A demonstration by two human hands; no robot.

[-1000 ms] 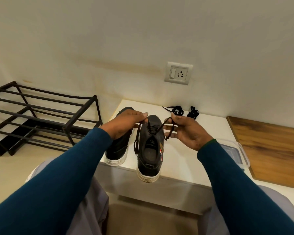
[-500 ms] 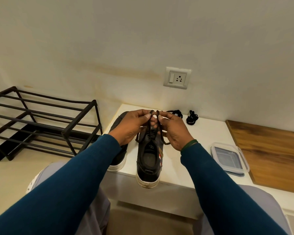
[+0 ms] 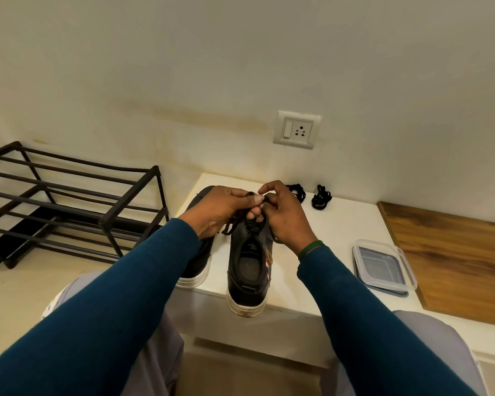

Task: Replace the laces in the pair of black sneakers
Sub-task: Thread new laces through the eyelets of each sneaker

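Over the black white-soled sneaker [image 3: 249, 270], the left hand [image 3: 220, 211] and right hand [image 3: 286, 221] pinch its dark cord lace [image 3: 229, 226] between their fingers [image 3: 252, 199], likely to knot it. Two coiled black laces [image 3: 321, 197] lie just beyond the fingers, within reach.

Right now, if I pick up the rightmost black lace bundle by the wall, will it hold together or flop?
Probably floppy: the bundled black lace is thin cord in loose loops on the white shelf. It looks light and likely won't roll, though loops may unravel when lifted.
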